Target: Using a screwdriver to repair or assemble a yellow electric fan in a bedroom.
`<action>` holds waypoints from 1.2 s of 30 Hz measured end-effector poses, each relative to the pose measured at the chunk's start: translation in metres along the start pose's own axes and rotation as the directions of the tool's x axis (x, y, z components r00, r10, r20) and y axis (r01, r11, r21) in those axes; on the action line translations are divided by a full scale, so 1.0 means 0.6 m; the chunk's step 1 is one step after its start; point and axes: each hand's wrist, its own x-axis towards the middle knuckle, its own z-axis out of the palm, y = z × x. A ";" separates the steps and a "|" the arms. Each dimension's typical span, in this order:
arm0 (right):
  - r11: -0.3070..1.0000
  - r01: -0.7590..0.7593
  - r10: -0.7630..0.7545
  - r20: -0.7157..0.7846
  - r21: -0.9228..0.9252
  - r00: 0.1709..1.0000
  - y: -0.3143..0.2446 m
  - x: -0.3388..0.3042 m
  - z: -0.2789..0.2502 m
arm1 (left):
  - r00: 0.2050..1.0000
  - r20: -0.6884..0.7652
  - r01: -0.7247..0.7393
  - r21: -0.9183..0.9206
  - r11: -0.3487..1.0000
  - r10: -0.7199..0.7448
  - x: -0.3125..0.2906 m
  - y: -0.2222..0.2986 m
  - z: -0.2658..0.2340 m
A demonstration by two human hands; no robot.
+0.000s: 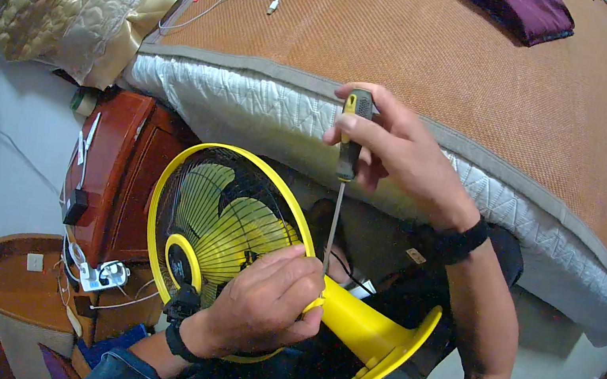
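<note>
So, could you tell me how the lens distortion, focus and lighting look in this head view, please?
In the head view the fisheye bends the mattress edge into an arc and leaves black corners; lighting is even and soft, without harsh glare; the right hand, screwdriver, left hand and yellow fan are reasonably sharp.

Two bare hands, dark wristbands, blue sleeves

The left hand (pixel 264 303) and right hand (pixel 398 153) are ungloved; each wrist carries a black band, and dark blue denim-like sleeves with stitched cuffs cover both forearms near the lower edge.
</note>
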 end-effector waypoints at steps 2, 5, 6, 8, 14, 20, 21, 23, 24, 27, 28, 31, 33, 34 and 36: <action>0.992 -0.046 0.042 0.034 0.120 0.999 -0.004 -0.002 -0.002 | 1.000 0.000 0.002 -0.003 1.000 -0.002 -0.001 0.000 0.000; 0.988 -0.066 0.057 0.069 0.140 0.996 -0.002 0.004 -0.007 | 1.000 0.004 -0.004 -0.001 1.000 0.004 -0.003 0.000 0.001; 0.997 -0.051 0.046 0.073 0.062 0.996 0.004 0.010 -0.007 | 1.000 0.004 -0.005 -0.003 1.000 0.005 -0.003 0.000 0.001; 0.999 -0.036 0.037 0.076 -0.017 0.996 0.007 0.014 -0.006 | 1.000 -0.003 -0.003 0.001 1.000 0.003 -0.002 0.001 0.001; 0.984 0.058 -0.053 0.032 -0.170 0.998 0.003 0.018 0.011 | 1.000 -0.008 -0.010 -0.008 1.000 0.010 -0.004 -0.002 0.003; 0.920 0.137 -0.160 -0.032 -0.368 0.987 0.013 0.027 0.011 | 1.000 -0.013 -0.016 -0.020 1.000 0.016 -0.004 -0.004 0.003; 0.973 0.090 -0.101 -0.042 -0.212 0.994 0.008 0.024 0.013 | 1.000 -0.014 -0.015 -0.021 1.000 0.015 -0.004 -0.004 0.003; 0.998 0.038 -0.040 -0.041 -0.050 0.998 0.010 0.025 0.014 | 1.000 -0.011 -0.012 -0.011 1.000 0.012 -0.004 -0.003 0.003; 0.994 0.058 -0.063 -0.057 -0.094 0.996 0.017 0.029 0.011 | 1.000 -0.010 -0.013 -0.011 1.000 0.012 -0.005 -0.003 0.003; 0.976 0.064 -0.086 -0.100 -0.210 0.991 0.018 0.031 0.011 | 1.000 -0.001 -0.016 -0.014 1.000 0.016 -0.005 -0.003 0.003; 0.959 0.049 -0.088 -0.128 -0.280 0.988 0.018 0.032 0.011 | 1.000 -0.001 -0.013 -0.012 1.000 0.013 -0.005 -0.002 0.003; 0.921 0.084 -0.155 -0.160 -0.381 0.975 0.028 0.034 0.007 | 1.000 -0.009 -0.013 -0.008 1.000 0.013 -0.004 -0.002 0.004; 0.900 0.176 -0.249 -0.140 -0.399 0.958 0.044 0.037 0.011 | 1.000 -0.016 -0.015 -0.006 1.000 0.015 -0.004 -0.002 0.005; 0.870 0.266 -0.341 -0.117 -0.415 0.933 0.047 0.038 0.013 | 1.000 -0.018 -0.017 -0.006 1.000 0.017 -0.004 -0.002 0.005; 0.897 0.198 -0.257 -0.105 -0.394 0.961 0.037 0.033 0.008 | 1.000 -0.019 -0.019 -0.007 1.000 0.019 -0.005 -0.002 0.006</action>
